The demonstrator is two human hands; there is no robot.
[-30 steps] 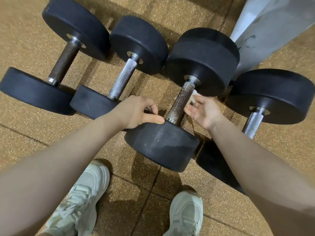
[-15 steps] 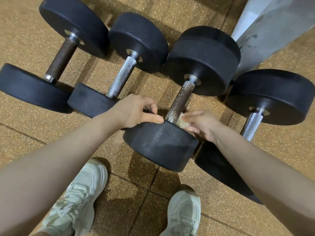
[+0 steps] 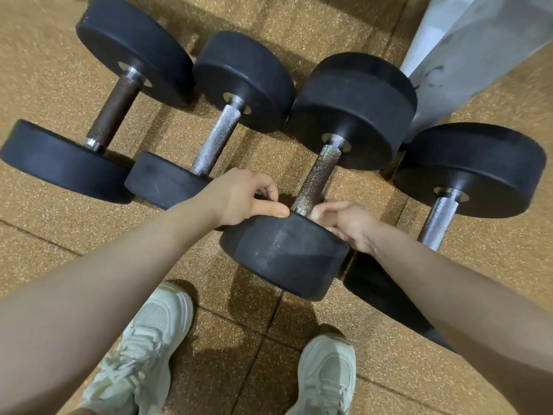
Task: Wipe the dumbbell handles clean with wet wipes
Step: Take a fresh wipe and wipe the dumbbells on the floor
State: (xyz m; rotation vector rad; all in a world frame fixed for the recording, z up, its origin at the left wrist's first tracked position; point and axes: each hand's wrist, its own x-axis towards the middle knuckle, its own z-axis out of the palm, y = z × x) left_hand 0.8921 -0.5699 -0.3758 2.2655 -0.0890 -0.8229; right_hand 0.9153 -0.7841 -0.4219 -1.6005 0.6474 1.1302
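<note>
Speckled brown rubber floor (image 3: 54, 235); four dumbbells (image 3: 326, 181) abreast, my shoes (image 3: 149, 339) below. Left fingers (image 3: 269, 209) grip the near weight (image 3: 284, 253); right fingers (image 3: 329, 209) pinch a wipe (image 3: 314, 215) against the handle (image 3: 318, 178).

Four black dumbbells (image 3: 317, 187) were laid side by side on a speckled brown rubber-tile floor (image 3: 45, 211), seams visible between tiles. Two pale sneakers (image 3: 327, 375) were planted near the bottom edge, and a grey panel (image 3: 466, 55) was stood at the top right corner.
</note>
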